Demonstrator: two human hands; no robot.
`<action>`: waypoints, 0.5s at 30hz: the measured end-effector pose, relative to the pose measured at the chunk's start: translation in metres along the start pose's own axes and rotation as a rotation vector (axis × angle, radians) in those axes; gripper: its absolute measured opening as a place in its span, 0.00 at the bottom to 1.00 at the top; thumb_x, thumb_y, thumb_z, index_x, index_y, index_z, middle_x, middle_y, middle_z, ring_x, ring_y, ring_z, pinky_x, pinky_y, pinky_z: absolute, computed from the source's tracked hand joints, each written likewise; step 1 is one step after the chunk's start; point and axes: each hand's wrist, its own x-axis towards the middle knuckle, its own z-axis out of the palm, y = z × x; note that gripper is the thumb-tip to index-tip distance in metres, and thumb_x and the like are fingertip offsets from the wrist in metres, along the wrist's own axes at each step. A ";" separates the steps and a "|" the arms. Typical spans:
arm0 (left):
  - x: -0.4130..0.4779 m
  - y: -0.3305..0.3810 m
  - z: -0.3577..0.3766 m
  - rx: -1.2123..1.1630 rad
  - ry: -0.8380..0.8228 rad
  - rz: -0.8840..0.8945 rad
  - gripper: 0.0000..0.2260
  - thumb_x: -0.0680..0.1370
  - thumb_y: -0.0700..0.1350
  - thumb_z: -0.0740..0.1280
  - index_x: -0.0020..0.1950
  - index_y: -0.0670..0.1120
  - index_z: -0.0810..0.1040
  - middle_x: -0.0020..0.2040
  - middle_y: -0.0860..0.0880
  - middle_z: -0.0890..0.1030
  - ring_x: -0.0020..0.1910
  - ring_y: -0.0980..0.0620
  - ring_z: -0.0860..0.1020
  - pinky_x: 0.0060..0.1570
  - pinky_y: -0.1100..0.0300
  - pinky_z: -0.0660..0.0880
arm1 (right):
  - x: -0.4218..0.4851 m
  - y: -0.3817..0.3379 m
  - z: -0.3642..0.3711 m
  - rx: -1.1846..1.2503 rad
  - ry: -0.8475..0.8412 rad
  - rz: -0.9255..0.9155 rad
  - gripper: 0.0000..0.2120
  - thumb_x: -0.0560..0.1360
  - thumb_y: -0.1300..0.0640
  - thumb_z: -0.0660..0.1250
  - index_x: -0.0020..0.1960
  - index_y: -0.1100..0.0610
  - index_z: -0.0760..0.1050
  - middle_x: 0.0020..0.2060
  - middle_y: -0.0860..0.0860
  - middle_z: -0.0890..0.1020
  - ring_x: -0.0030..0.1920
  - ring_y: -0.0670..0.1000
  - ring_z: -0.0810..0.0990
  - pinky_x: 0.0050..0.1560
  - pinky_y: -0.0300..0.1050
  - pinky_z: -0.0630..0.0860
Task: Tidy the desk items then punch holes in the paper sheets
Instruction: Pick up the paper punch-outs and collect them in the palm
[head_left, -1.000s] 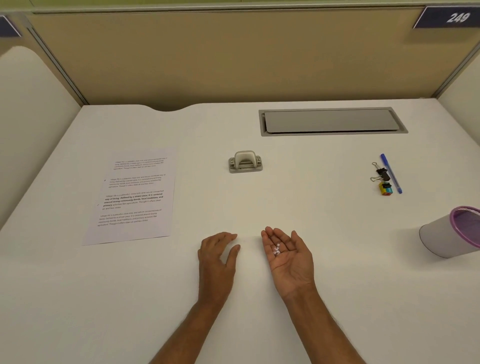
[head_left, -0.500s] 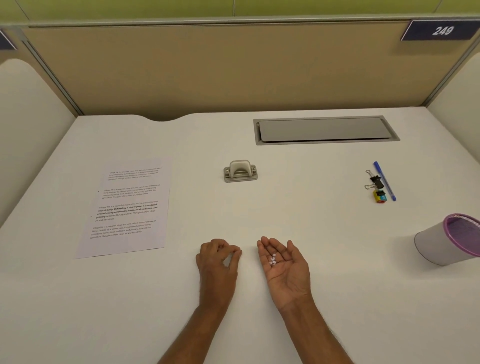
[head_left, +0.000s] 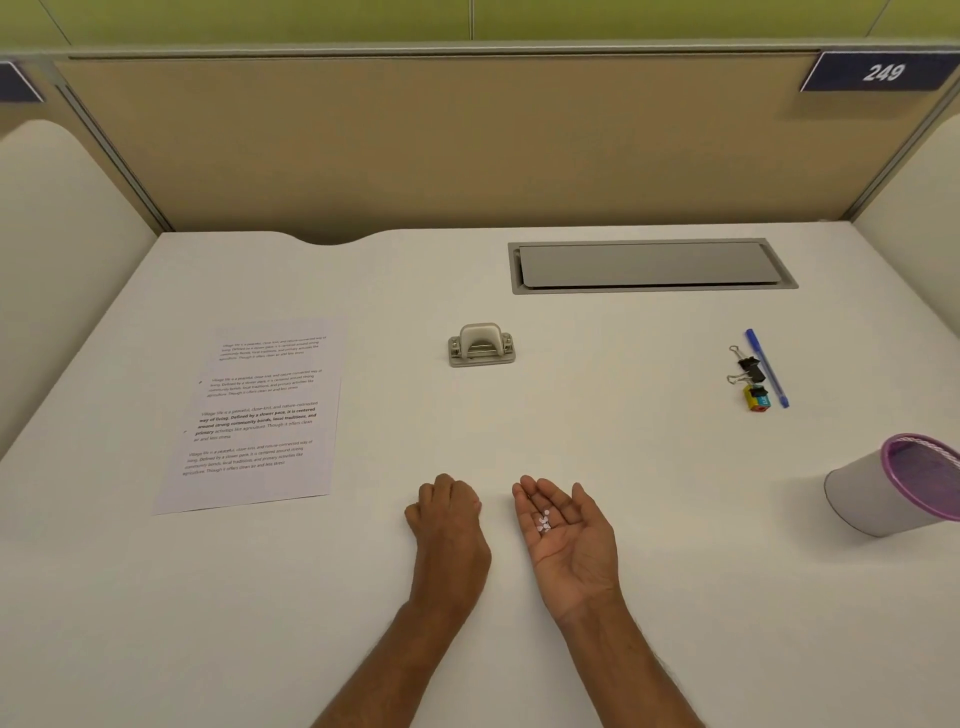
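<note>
Now left hand (head_left: 449, 519) curls closed, contents hidden; right hand (head_left: 569, 535) cups paper dots (head_left: 543, 521).

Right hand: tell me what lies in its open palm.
The right hand lies palm up on the desk, with a few small white paper dots resting at the base of its fingers. Nothing covers the palm, but how many dots there are cannot be told.
</note>
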 end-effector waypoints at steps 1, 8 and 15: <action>0.000 -0.003 -0.002 -0.086 -0.015 -0.042 0.10 0.77 0.29 0.64 0.43 0.44 0.75 0.43 0.48 0.76 0.44 0.45 0.73 0.47 0.49 0.71 | 0.000 0.000 0.000 -0.001 -0.002 0.003 0.17 0.82 0.55 0.63 0.56 0.72 0.76 0.55 0.69 0.82 0.61 0.66 0.80 0.57 0.57 0.78; 0.009 -0.016 -0.028 -0.787 -0.018 -0.500 0.06 0.82 0.43 0.65 0.47 0.50 0.80 0.45 0.53 0.82 0.39 0.65 0.76 0.42 0.73 0.73 | 0.001 0.002 -0.001 -0.020 -0.009 0.003 0.18 0.82 0.55 0.62 0.56 0.72 0.76 0.54 0.69 0.82 0.61 0.66 0.80 0.58 0.57 0.78; 0.000 0.021 -0.026 -0.873 -0.129 -0.448 0.05 0.82 0.46 0.67 0.48 0.50 0.82 0.45 0.57 0.84 0.43 0.63 0.79 0.45 0.71 0.74 | 0.002 0.004 -0.001 -0.044 -0.025 -0.004 0.18 0.82 0.55 0.63 0.56 0.71 0.76 0.56 0.70 0.82 0.60 0.66 0.81 0.58 0.58 0.81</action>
